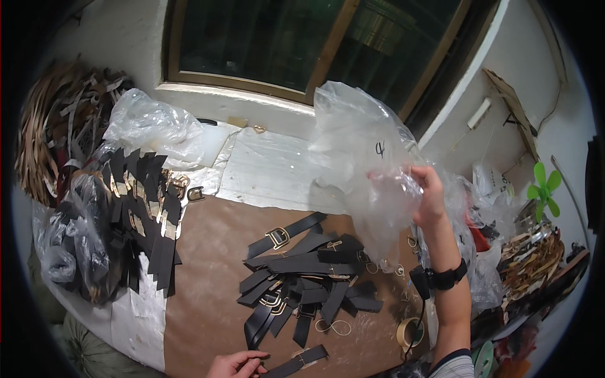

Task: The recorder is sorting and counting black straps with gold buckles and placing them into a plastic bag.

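My right hand (429,198), raised at the right of the table, is closed on a clear plastic bag (353,135). The bag hangs loose and crumpled, with a dark handwritten mark on it. At the lower edge my left hand (236,365) has its fingers curled together, and what they hold is hidden. Beside its fingertips lies a black strap (302,361) with a metal fitting. Ahead of that hand is a loose pile of black straps (309,271), several with gold-coloured buckles (277,237).
At the left more black straps (135,208) lie overlapped near wrapped plastic (75,246). A tape roll (408,334) and a rubber band (334,327) are on the brown sheet (201,283). At the right stand a green fan (544,190) and strip bundles (532,264).
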The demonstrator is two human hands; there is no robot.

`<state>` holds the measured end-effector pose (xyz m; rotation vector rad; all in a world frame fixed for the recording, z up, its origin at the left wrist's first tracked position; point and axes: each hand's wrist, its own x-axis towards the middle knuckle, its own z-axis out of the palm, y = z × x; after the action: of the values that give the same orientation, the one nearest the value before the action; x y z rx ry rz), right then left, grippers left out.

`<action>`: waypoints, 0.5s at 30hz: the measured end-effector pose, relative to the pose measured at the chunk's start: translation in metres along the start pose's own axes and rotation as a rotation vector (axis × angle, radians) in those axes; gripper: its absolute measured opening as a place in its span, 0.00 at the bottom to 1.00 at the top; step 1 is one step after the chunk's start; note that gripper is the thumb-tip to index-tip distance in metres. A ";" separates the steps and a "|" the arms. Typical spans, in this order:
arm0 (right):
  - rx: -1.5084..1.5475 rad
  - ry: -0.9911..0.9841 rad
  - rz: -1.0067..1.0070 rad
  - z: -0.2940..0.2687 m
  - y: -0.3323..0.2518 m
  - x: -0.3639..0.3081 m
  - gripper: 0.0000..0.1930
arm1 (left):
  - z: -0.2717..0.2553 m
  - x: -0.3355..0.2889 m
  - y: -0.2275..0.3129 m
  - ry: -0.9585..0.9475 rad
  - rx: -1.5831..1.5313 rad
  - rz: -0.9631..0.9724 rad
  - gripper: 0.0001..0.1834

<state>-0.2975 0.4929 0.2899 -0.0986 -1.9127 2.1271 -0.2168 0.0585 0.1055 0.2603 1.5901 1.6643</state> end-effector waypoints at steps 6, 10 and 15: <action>-0.098 0.144 -0.098 0.002 0.003 0.004 0.14 | -0.004 -0.001 0.005 -0.005 0.050 0.016 0.13; -0.160 0.248 -0.214 0.000 0.008 0.007 0.14 | -0.005 0.001 0.006 -0.030 0.054 0.013 0.13; 0.222 0.085 -0.011 0.017 -0.009 -0.008 0.15 | -0.005 0.002 0.001 -0.040 0.013 -0.007 0.13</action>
<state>-0.2928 0.4755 0.3002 -0.1299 -1.6155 2.2727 -0.2219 0.0559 0.1050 0.2931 1.5704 1.6347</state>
